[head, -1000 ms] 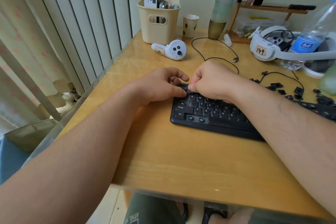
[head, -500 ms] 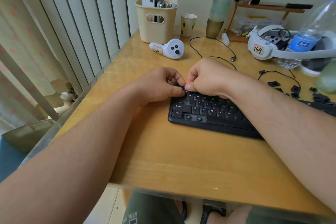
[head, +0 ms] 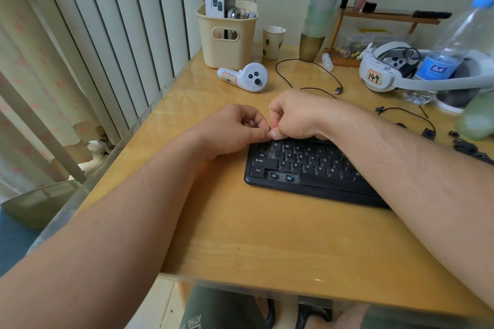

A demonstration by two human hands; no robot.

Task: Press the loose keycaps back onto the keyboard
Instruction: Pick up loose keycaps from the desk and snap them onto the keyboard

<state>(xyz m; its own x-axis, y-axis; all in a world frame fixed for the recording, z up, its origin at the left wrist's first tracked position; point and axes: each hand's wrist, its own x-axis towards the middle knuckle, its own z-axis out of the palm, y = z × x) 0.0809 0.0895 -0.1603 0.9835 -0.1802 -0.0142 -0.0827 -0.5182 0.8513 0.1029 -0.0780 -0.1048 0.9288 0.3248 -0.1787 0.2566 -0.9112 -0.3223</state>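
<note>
Thumbs (head: 270, 134) seemingly on keyboard (head: 307, 168) corner

Black keyboard (head: 307, 168), cream basket (head: 227, 43), white controller (head: 248, 77), leaf-print cup (head: 273, 43)

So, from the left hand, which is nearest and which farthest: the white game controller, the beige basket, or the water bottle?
Measured from the left hand in the head view:
1. White controller, just beyond the hand on the table.
2. Beige basket, farther back, by the blinds.
3. Water bottle, far off to the right, past the other hand.
</note>
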